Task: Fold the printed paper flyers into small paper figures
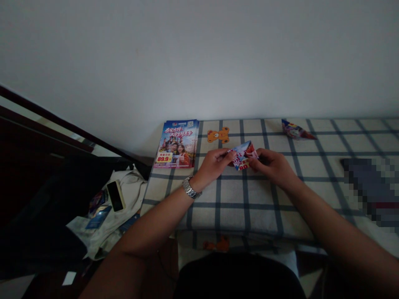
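My dark clothing (240, 278) is nearest, below a table's checked cloth (230, 216) that reaches back to a pale wall (199, 58). Over the cloth, my left hand (215, 164) and right hand (271, 166) both pinch one folded paper (242, 152) between fingers and thumbs. I count two bear pictures (218, 135), one on top, one on the near hanging edge; one flyer stack (177, 141), far left; one other folded shape (294, 131), far right; one phone (115, 196), left of the table.

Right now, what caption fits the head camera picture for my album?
Left hand and right hand hold a colourful folded paper above a blue-checked white cloth, near rectangular blue flyers.
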